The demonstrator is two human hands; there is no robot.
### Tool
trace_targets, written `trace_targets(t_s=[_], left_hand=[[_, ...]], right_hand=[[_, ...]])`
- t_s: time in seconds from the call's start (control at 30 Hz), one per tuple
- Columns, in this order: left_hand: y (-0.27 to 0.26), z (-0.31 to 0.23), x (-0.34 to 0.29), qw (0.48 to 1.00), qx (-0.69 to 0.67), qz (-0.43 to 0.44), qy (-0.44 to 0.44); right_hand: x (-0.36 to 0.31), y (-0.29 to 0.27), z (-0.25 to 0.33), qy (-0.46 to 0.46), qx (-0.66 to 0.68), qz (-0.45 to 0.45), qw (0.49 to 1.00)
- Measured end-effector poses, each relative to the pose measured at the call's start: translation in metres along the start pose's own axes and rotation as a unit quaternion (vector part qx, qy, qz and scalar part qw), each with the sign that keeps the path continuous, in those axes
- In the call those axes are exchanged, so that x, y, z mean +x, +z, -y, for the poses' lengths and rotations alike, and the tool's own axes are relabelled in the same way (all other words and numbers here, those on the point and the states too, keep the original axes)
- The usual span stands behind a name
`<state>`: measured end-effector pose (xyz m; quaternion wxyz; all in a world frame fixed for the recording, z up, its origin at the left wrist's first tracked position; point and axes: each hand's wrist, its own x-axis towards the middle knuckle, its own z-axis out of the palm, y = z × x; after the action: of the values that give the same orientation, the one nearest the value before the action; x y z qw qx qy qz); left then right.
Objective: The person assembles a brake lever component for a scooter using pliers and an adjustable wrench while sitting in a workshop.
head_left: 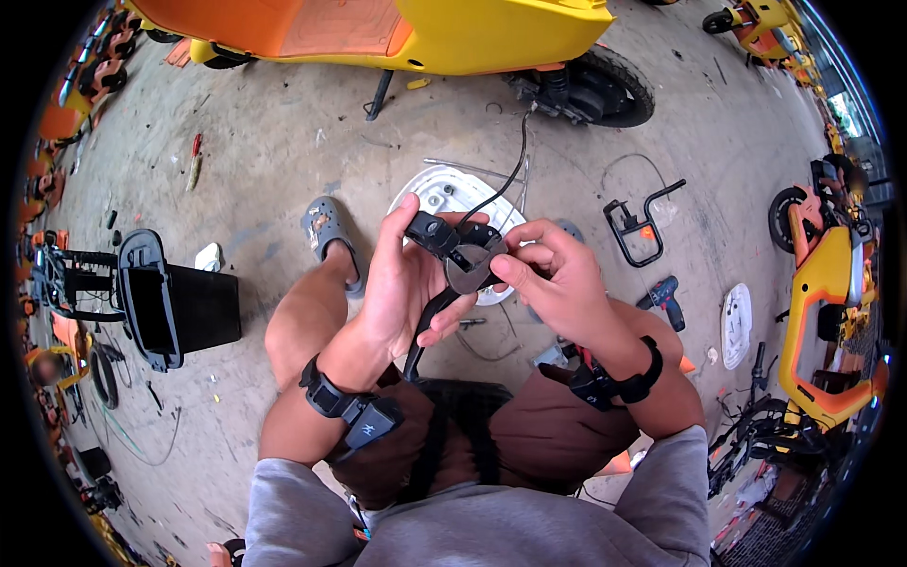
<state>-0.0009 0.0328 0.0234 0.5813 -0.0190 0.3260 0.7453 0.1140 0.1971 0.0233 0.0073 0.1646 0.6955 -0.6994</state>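
Between my two hands, above my lap, is a black brake lever assembly with its curved lever pointing down toward me. My left hand is closed round its left side, with the palm turned up and the thumb along the black housing. On the other side my right hand pinches the assembly near the lever's pivot with thumb and fingers. A black cable runs from the assembly up to the wheel of a yellow and orange scooter. My fingers partly hide the assembly.
Beneath my hands a white plastic panel lies on the concrete floor. To the right are a bent black frame, a cordless drill and another white panel. A black bin and a red-tipped tool lie left.
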Motion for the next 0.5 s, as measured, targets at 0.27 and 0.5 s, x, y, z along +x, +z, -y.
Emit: trace_targets(t_s=[0.27, 0.5], left_hand=[[-0.006, -0.0036, -0.0005, 0.998, -0.053, 0.035, -0.024], [0.0007, -0.0048, -0.0033, 0.999, 0.0, 0.026, -0.022]], right_hand=[[-0.0015, -0.0011, 0.0024, -0.024, 0.002, 0.004, 1.0], [-0.0019, 0.0033, 0.0018, -0.007, 0.03, -0.027, 0.999]])
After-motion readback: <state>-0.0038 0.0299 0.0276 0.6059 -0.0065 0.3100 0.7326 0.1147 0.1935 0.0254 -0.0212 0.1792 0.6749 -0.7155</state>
